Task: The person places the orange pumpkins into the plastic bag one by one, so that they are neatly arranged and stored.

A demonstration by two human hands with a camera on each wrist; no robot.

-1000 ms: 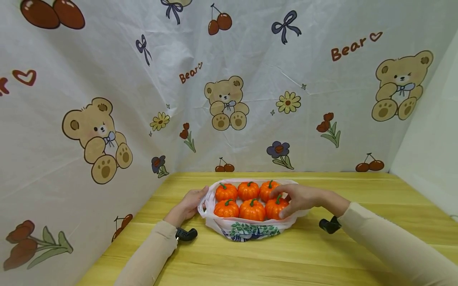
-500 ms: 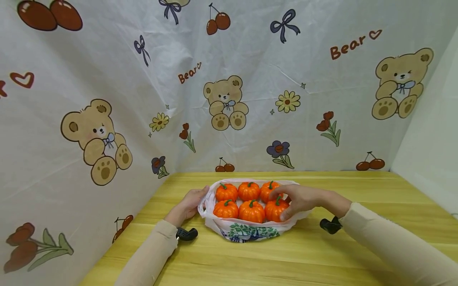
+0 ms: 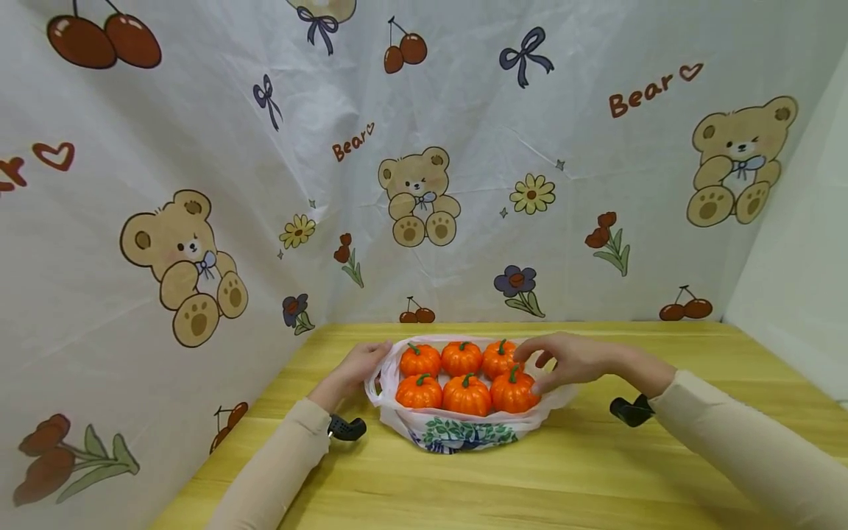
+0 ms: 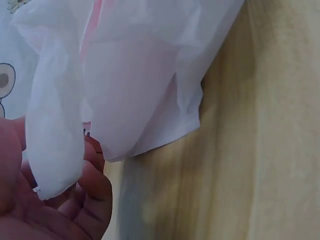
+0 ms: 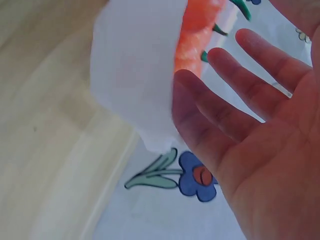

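Several small orange pumpkins (image 3: pixel 467 395) with green stems sit in two rows inside a white plastic bag (image 3: pixel 397 419) with a green tree print. At the bag's left side my left hand (image 3: pixel 361 366) holds its loose handle, and the left wrist view shows the handle (image 4: pixel 55 115) between thumb and curled fingers. My right hand (image 3: pixel 573 359) is over the bag's right edge beside the front right pumpkin (image 3: pixel 513 394), its fingers spread and holding nothing. In the right wrist view those fingers (image 5: pixel 220 110) lie near the bag's white side, which hides most of the pumpkins.
The bag stands on a yellow wood-grain table (image 3: pixel 477 486). A white sheet (image 3: pixel 477 96) printed with bears and flowers closes off the back and left. A plain white wall (image 3: pixel 795 294) rises on the right. Black wrist mounts (image 3: pixel 347 428) hang below both wrists.
My right hand has let go of the front right pumpkin, opened its fingers and moved slightly up and right. The left hand stays at the bag's handle. The head view has tilted slightly.
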